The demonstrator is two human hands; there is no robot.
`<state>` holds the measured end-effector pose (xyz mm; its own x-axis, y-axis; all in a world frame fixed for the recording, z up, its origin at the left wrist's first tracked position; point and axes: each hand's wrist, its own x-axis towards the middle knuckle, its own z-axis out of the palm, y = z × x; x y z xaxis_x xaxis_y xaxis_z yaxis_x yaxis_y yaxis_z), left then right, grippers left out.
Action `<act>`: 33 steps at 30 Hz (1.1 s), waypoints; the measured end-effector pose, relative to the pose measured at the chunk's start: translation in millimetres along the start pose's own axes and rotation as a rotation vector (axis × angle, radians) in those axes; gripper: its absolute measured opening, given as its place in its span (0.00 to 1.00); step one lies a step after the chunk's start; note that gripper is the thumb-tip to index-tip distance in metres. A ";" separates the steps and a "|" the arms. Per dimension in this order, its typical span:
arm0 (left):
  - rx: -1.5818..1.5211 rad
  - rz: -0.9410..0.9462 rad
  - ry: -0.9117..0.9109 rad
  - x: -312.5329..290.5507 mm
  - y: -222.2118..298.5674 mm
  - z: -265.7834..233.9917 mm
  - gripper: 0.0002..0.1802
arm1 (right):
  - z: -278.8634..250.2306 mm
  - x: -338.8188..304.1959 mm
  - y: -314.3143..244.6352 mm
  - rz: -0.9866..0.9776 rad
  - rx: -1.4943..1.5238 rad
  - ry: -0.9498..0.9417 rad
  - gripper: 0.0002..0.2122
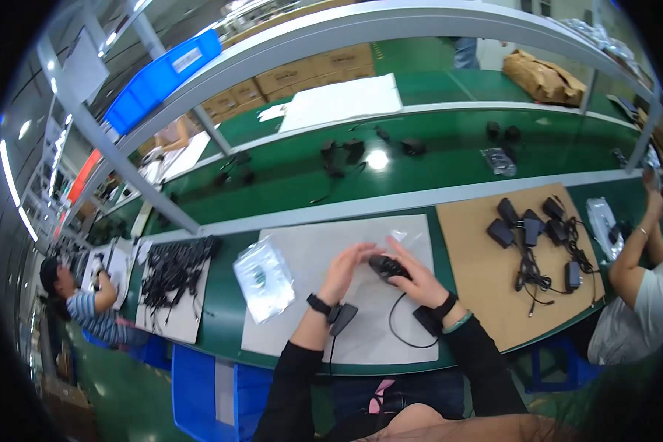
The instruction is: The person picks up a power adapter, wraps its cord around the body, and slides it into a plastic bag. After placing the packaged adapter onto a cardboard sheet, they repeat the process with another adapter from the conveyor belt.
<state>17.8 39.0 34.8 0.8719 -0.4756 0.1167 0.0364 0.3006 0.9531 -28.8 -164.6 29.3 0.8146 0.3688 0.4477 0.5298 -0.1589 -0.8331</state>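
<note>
Over the pale sheet in front of me, my right hand closes round a black power adapter, its finer shape partly covered by the fingers. On the adapter's other side, my left hand has its fingers stretched out, their tips close to it; whether they touch is unclear. Clear plastic shows just beyond my right fingers. To the left lies a stack of clear plastic bags. Each wrist wears a black strap with a small black box, a cable running from it.
Several black adapters with cords lie on a brown board to the right. Black cables are heaped at left. A conveyor carries more adapters beyond a metal rail. A blue bin sits above; co-workers sit on both sides.
</note>
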 end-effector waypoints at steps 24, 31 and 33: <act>-0.115 -0.097 0.326 -22.0 -23.8 2.3 0.03 | 5.0 -4.5 0.0 0.121 0.044 -0.133 0.24; 0.223 0.050 0.481 -17.5 -41.3 -18.8 0.06 | 7.3 -7.3 1.7 0.061 0.349 -0.155 0.22; 0.185 0.048 0.342 -19.1 -50.7 -21.7 0.07 | 16.6 -6.7 4.5 0.162 0.454 -0.247 0.22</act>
<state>9.9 50.8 -21.8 0.9840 -0.1525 0.0919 -0.0694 0.1467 0.9868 -35.8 -152.6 17.1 0.7685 0.5855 0.2581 0.2023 0.1603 -0.9661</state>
